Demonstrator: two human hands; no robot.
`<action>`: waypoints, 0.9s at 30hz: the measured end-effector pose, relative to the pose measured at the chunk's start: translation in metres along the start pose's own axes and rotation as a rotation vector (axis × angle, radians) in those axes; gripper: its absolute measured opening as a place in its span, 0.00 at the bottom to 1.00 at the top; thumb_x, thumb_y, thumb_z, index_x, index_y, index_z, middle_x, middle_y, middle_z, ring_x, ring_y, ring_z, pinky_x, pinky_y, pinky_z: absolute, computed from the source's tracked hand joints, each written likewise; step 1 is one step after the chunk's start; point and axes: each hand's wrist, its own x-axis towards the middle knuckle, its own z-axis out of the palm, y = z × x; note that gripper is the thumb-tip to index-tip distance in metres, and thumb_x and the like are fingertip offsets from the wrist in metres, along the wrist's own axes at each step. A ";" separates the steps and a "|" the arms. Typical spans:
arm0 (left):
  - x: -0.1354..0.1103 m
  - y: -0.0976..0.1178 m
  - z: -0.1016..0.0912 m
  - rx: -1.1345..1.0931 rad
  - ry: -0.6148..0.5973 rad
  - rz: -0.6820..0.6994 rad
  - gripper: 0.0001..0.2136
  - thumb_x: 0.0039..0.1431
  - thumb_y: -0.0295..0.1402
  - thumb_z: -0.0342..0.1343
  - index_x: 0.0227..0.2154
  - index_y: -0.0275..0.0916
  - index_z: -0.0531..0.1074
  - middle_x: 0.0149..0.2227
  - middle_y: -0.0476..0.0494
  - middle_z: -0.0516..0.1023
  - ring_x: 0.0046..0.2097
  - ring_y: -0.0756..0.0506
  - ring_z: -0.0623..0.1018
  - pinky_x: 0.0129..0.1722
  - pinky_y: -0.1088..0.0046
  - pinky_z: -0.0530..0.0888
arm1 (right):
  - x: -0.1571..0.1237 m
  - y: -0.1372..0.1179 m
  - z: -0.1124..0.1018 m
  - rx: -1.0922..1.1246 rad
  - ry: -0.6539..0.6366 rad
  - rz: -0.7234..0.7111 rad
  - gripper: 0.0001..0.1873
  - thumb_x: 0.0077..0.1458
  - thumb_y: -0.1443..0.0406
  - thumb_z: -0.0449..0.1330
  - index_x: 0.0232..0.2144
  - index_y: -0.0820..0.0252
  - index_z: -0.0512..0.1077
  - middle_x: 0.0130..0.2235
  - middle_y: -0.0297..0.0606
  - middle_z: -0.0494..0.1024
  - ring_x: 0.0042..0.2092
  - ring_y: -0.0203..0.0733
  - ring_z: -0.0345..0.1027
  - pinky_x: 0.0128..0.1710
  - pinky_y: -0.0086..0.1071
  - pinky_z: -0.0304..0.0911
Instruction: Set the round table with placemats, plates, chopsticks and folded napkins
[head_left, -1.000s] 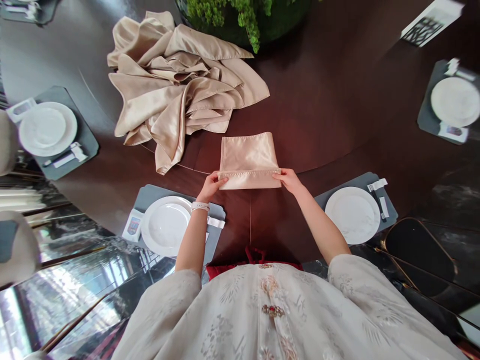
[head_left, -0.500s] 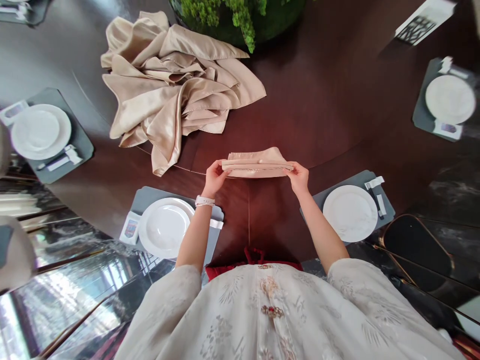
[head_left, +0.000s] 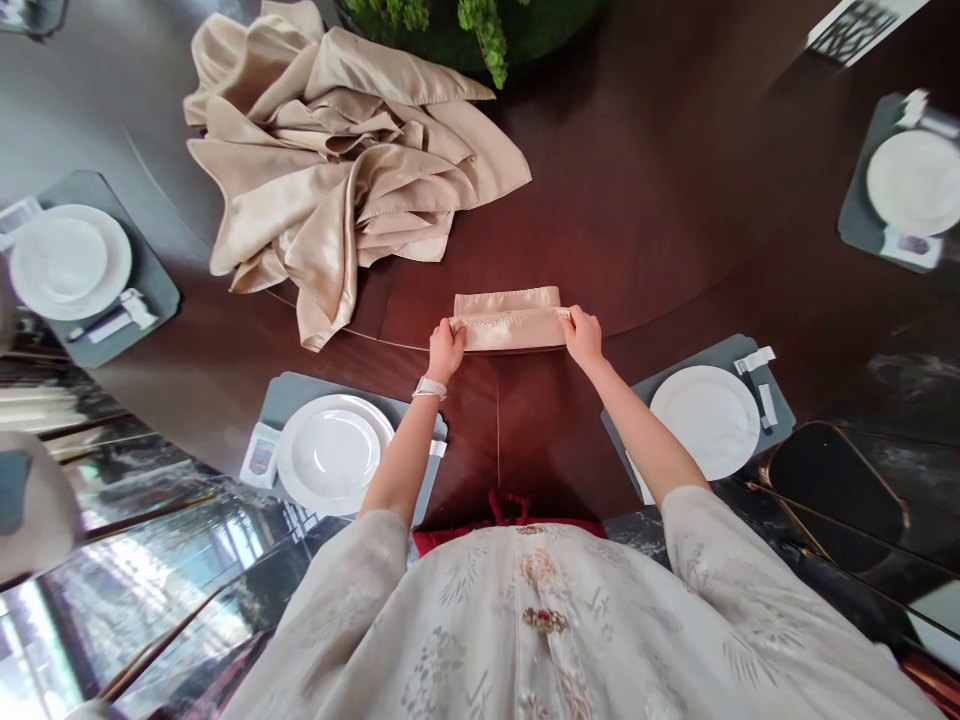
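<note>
Between my hands a beige satin napkin (head_left: pixel 514 330) lies folded into a narrow strip on the dark wooden table (head_left: pixel 622 220). My left hand (head_left: pixel 447 352) grips its left end, fingers closed on the folded edge. At the right end, my right hand (head_left: pixel 583 338) pinches the same fold. Behind the held fold, a flat layer of the napkin shows on the table. A loose heap of beige satin cloths (head_left: pixel 330 160) lies farther back on the left, apart from my hands.
White plates (head_left: pixel 330 455) on a grey placemat (head_left: pixel 289 390) sit by my left forearm. Another white plate (head_left: pixel 705 422) is beside my right forearm. More settings stand at far left and right. Greenery (head_left: pixel 484 35) is at the back, and a white stand (head_left: pixel 862 30) at back right.
Both hands have brought the napkin's raised fold down flatter onto the table and moved slightly closer together. The back layer now lies straighter.
</note>
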 end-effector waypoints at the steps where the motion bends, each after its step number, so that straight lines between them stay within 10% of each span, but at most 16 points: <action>1: 0.004 0.002 0.004 0.002 0.013 0.005 0.10 0.56 0.28 0.60 0.28 0.43 0.63 0.26 0.46 0.69 0.37 0.40 0.74 0.46 0.64 0.68 | 0.008 0.000 0.005 -0.023 -0.017 0.012 0.11 0.63 0.57 0.55 0.32 0.55 0.70 0.30 0.40 0.76 0.37 0.47 0.67 0.46 0.36 0.59; 11: 0.011 0.008 0.024 0.437 0.055 0.015 0.09 0.63 0.33 0.54 0.43 0.34 0.68 0.39 0.28 0.76 0.49 0.32 0.76 0.48 0.58 0.70 | 0.033 0.013 0.029 -0.341 0.015 -0.082 0.13 0.67 0.59 0.52 0.40 0.60 0.74 0.35 0.44 0.77 0.38 0.46 0.67 0.40 0.35 0.57; 14: 0.011 0.005 0.023 0.604 0.048 0.213 0.09 0.67 0.33 0.49 0.45 0.35 0.69 0.48 0.25 0.74 0.53 0.31 0.73 0.52 0.51 0.67 | 0.038 0.013 0.025 -0.494 -0.129 -0.393 0.19 0.70 0.65 0.44 0.40 0.61 0.75 0.42 0.48 0.77 0.43 0.47 0.67 0.43 0.38 0.58; 20: 0.020 -0.009 0.012 0.650 -0.340 0.716 0.16 0.71 0.32 0.38 0.42 0.38 0.73 0.43 0.33 0.77 0.50 0.37 0.75 0.57 0.51 0.65 | 0.036 0.013 -0.001 -0.622 -0.380 -0.707 0.22 0.68 0.63 0.45 0.50 0.68 0.75 0.50 0.56 0.76 0.47 0.53 0.66 0.47 0.44 0.58; 27: 0.005 0.004 0.009 0.688 -0.301 0.623 0.24 0.61 0.50 0.54 0.51 0.36 0.72 0.52 0.25 0.73 0.56 0.28 0.71 0.58 0.45 0.62 | 0.017 -0.020 -0.007 -0.739 -0.447 -0.655 0.24 0.61 0.70 0.47 0.53 0.79 0.74 0.53 0.64 0.75 0.48 0.59 0.67 0.51 0.50 0.54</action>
